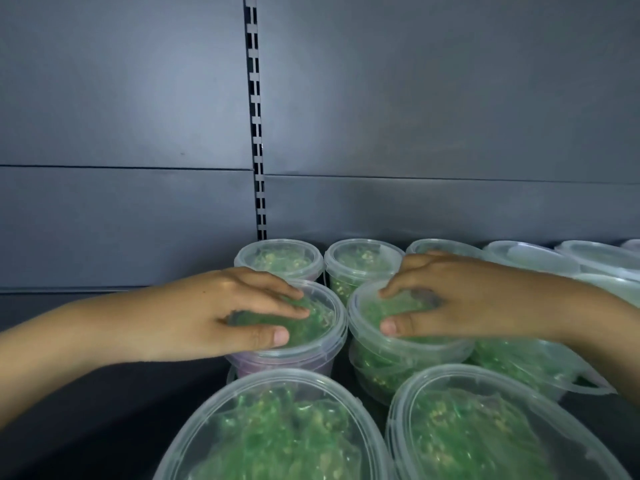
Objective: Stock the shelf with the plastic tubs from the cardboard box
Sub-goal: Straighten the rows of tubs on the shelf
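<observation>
Two tubs sit side by side on the shelf (121, 393), and we've got our left hand (239, 313) on the left tub (323, 329), right hand (457, 299) on the right tub (398, 362). Fingers (277, 308) lie loosely spread across the tops, not wrapped round anything.

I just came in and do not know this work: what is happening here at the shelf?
A person is stocking a dark shelf with clear, lidded plastic tubs of green contents. The left hand lies on the lid of the left tub, and the right hand lies on the lid of the right tub beside it. The fingers lie across each lid, with the thumbs at the near rim. The back tubs and front tubs already stand around them. No cardboard box is in view.
</observation>
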`<state>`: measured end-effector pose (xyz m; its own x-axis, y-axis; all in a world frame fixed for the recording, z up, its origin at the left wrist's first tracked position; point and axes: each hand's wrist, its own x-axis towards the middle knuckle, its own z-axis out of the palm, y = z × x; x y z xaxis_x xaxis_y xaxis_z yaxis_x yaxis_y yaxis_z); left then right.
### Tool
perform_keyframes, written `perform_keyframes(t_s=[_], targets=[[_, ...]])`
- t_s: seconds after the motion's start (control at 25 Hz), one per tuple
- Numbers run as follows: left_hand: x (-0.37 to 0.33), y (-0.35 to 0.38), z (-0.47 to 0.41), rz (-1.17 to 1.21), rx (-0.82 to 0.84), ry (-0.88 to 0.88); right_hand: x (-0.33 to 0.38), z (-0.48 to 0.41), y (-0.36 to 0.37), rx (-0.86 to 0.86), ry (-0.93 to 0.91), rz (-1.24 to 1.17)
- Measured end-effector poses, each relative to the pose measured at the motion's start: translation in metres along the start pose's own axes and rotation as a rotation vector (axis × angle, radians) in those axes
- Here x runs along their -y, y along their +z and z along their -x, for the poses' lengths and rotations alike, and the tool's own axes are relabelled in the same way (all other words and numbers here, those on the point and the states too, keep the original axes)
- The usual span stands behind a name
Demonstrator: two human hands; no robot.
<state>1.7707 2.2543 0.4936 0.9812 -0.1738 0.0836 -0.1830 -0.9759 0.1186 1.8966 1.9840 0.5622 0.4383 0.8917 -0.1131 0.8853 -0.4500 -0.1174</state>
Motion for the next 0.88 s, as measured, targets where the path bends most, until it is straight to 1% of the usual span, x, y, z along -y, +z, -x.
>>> perform_keyframes(t_s=[0.04, 0.12, 0.2, 0.28, 0.4, 0.52, 0.56, 0.64, 0.68, 0.8, 0.88], targets=[[0.001, 0.001, -0.001, -0.016, 0.003, -0.003, -0.002, -0.001, -0.006, 0.044, -0.009, -0.002], [-0.001, 0.003, -0.003, -0.036, -0.009, -0.005, -0.009, 0.001, -0.014, 0.155, -0.021, -0.08], [-0.01, 0.004, -0.004, 0.017, -0.027, 0.002, -0.016, 0.005, -0.011, 0.208, -0.002, -0.123], [-0.02, 0.003, -0.001, 0.074, -0.028, 0.002, -0.017, 0.008, -0.002, 0.174, 0.03, -0.113], [-0.03, -0.003, 0.002, 0.097, -0.019, -0.034, -0.01, 0.011, 0.004, 0.096, 0.064, -0.047], [-0.038, -0.009, 0.005, 0.127, -0.006, -0.076, 0.001, 0.011, 0.008, 0.029, 0.046, 0.014], [-0.041, -0.01, 0.006, 0.125, 0.005, -0.086, 0.003, 0.01, 0.006, 0.035, 0.04, 0.044], [-0.046, -0.013, 0.006, 0.117, 0.026, -0.103, -0.001, 0.008, -0.007, 0.103, 0.036, 0.067], [-0.046, -0.014, 0.006, 0.111, 0.03, -0.107, -0.006, 0.008, -0.015, 0.152, 0.028, 0.015], [-0.05, -0.017, 0.006, 0.109, 0.041, -0.134, -0.033, 0.012, -0.022, 0.291, -0.083, -0.183], [-0.052, -0.017, 0.006, 0.108, 0.042, -0.148, -0.046, 0.015, -0.011, 0.271, -0.088, -0.186]])
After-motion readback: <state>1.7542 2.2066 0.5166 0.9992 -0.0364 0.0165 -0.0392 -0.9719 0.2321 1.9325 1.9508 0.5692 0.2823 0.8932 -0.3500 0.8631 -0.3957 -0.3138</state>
